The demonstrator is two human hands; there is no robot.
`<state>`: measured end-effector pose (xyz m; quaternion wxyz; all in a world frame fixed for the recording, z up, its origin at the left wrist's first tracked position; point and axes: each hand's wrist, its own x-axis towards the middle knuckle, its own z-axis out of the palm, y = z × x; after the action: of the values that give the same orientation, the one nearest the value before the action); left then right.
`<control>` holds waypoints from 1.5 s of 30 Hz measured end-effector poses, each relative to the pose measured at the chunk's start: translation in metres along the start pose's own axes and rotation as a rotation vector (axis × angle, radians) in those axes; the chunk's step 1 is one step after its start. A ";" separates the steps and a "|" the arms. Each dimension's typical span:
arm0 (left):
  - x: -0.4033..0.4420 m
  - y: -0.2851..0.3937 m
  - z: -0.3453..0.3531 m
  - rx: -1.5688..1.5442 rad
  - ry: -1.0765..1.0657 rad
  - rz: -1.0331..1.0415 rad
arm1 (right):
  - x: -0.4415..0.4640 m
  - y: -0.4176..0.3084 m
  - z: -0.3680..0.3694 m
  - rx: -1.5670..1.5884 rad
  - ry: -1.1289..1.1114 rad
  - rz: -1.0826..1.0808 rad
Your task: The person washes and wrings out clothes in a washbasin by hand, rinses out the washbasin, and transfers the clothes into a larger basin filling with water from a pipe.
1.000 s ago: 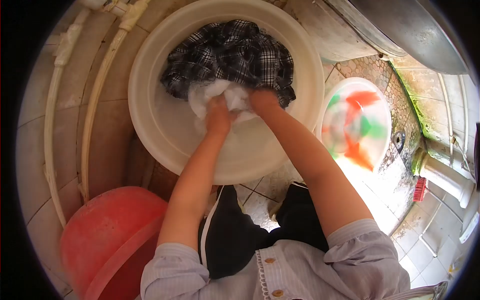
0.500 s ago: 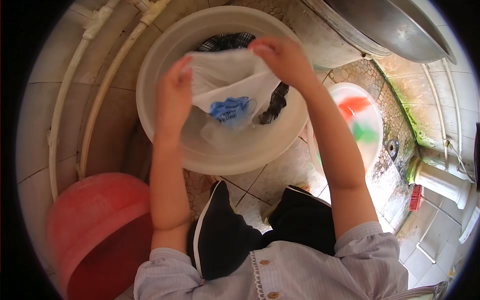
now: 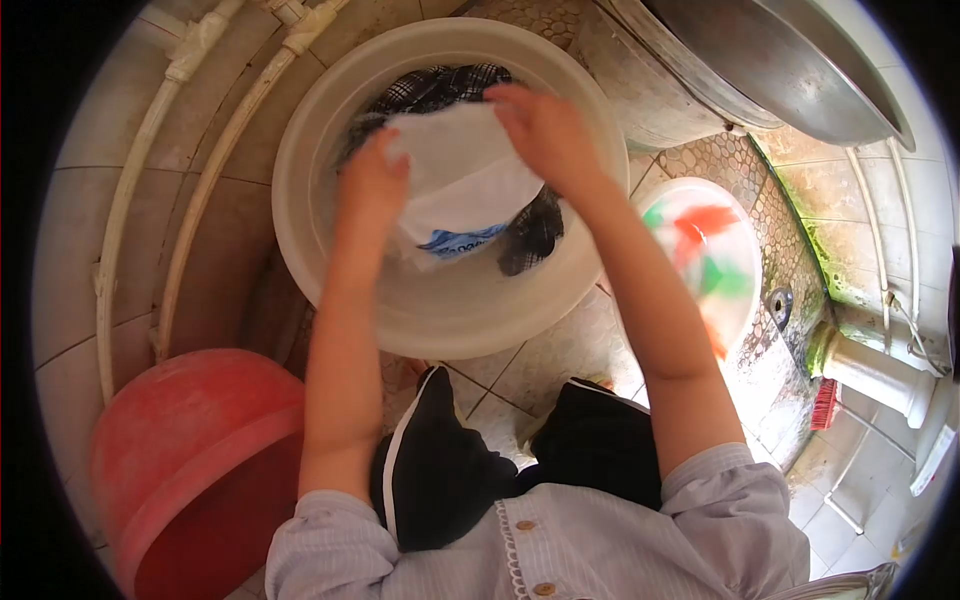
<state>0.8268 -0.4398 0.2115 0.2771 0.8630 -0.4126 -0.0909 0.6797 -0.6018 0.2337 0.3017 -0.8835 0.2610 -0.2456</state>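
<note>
A white cloth (image 3: 462, 165) with a blue print on its lower part is stretched between my hands, over the large pale basin (image 3: 450, 340). My left hand (image 3: 374, 180) grips its upper left corner, fingers closed. At the upper right corner my right hand (image 3: 545, 135) pinches the edge. Black and white plaid fabric (image 3: 440, 88) lies in the basin behind the cloth, and part of it shows to the right below my right hand. Cloudy water is in the basin, under the lower edge of the cloth.
A red tub (image 3: 200, 430) stands tilted at the lower left. On the right are a white basin with red and green patterns (image 3: 715, 255), a floor drain (image 3: 780, 303) and a red brush (image 3: 825, 404). Pipes (image 3: 128, 210) run along the left wall; a metal bowl (image 3: 800, 60) is at the upper right.
My hands have gone from working the bunched white cloth in the basin to holding it up spread out. Since half a second ago the cloth has tilted and its print shows less.
</note>
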 end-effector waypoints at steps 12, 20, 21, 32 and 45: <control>-0.043 -0.072 0.174 0.157 -0.173 -0.028 | -0.093 0.153 0.184 -0.122 -0.350 0.445; -0.013 -0.079 0.128 0.149 -0.555 -0.118 | -0.048 0.073 0.099 -0.463 -0.677 0.331; -0.014 -0.082 0.112 0.069 -0.376 -0.102 | -0.041 0.078 0.093 -0.376 -0.536 0.285; -0.039 0.095 -0.129 -0.446 0.245 -0.043 | -0.007 -0.088 -0.096 0.520 0.053 0.042; -0.070 -0.060 0.119 0.174 -0.606 -0.204 | -0.097 0.061 0.124 -0.287 -0.684 0.324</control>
<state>0.7756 -0.4041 0.0743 0.0565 0.8540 -0.3941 -0.3350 0.6621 -0.5342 0.0798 0.2797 -0.8947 0.3133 0.1521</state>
